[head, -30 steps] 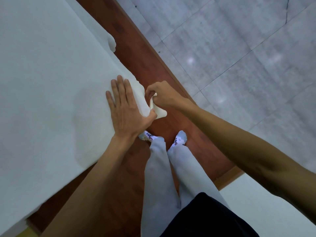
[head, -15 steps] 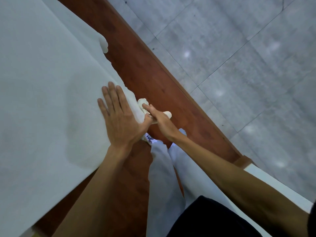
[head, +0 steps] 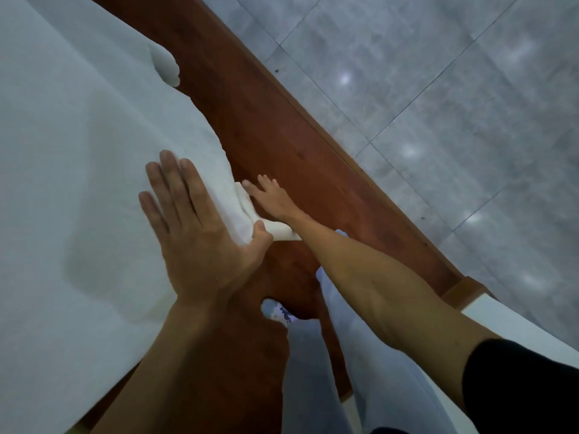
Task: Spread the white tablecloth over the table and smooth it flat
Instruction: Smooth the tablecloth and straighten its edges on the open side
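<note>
The left hand (head: 200, 245) and right hand (head: 269, 198) (fingers straight) press the tablecloth (head: 78, 136) by the desk edge; pushing hard might bunch it.

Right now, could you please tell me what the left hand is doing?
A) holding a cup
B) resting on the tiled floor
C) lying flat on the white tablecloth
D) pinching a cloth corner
C: the left hand lies palm down, fingers straight, on the white tablecloth near its edge.

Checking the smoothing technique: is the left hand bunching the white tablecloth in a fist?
No, the left hand lies flat with straight fingers on the white tablecloth.
</note>
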A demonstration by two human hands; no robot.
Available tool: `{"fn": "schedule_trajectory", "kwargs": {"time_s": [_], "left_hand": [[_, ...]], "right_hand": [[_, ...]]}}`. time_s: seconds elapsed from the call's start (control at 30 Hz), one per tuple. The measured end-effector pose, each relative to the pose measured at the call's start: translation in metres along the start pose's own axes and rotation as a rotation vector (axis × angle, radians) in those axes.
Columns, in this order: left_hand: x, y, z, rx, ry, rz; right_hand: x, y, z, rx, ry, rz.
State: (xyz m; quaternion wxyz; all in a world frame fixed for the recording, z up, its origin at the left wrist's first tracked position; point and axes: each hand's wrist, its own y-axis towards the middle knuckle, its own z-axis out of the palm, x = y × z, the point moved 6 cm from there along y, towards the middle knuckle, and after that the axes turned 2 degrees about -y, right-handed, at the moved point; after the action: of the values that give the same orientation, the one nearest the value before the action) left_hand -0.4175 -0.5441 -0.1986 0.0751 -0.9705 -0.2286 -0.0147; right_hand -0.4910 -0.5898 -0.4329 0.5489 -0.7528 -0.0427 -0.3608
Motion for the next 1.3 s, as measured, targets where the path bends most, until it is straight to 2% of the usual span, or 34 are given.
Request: {"fn": "schedule_trajectory", "kwargs": {"time_s": [0.13,0.27,0.33,0.43,0.53,0.7,0.8,0.93,1.0,1.07,1.2,1.3], "left_hand": [[-0.001,-0.002,-0.003,-0.008,-0.032,0.015],[-0.001,-0.002,-0.005,-0.013,-0.026,-0.004],[-0.001,-0.001,-0.005,-0.011,-0.024,-0.01],[0.0,-0.001,-0.004,-0.027,-0.027,0.005],[-0.001,-0.001,-0.003,-0.038,-0.022,0.003],[0.0,0.0,-0.003,-0.065,-0.049,0.006],[0.002,-0.001,-0.003,-0.076,-0.06,0.006],[0.0,-0.002,-0.005,-0.098,-0.08,0.013],[0.001,-0.002,-0.004,-0.098,-0.074,0.014],[0.001,-0.001,-0.003,-0.109,-0.064,0.009],[0.003,0.0,-0.001,-0.115,-0.065,0.011],[0.003,0.0,-0.001,-0.121,-0.077,0.011]], "right_hand": [[0.022,-0.059,-0.032,-0.128,0.39,-0.127],[0.042,-0.146,-0.018,-0.127,0.553,-0.337],[0.038,-0.162,-0.001,-0.176,0.521,-0.36],[0.028,-0.139,0.018,-0.259,0.429,-0.325],[0.018,-0.088,0.028,-0.285,0.37,-0.215],[-0.032,-0.008,0.046,-0.241,0.085,-0.018],[-0.026,-0.041,0.026,-0.291,0.238,0.002],[0.013,-0.133,0.013,-0.52,0.615,-0.26],[0.026,-0.174,0.029,-0.593,0.703,-0.401],[0.032,-0.19,0.049,-0.622,0.737,-0.461],[0.023,-0.16,0.085,-0.681,0.667,-0.368],[0.003,-0.115,0.087,-0.64,0.627,-0.245]]}}
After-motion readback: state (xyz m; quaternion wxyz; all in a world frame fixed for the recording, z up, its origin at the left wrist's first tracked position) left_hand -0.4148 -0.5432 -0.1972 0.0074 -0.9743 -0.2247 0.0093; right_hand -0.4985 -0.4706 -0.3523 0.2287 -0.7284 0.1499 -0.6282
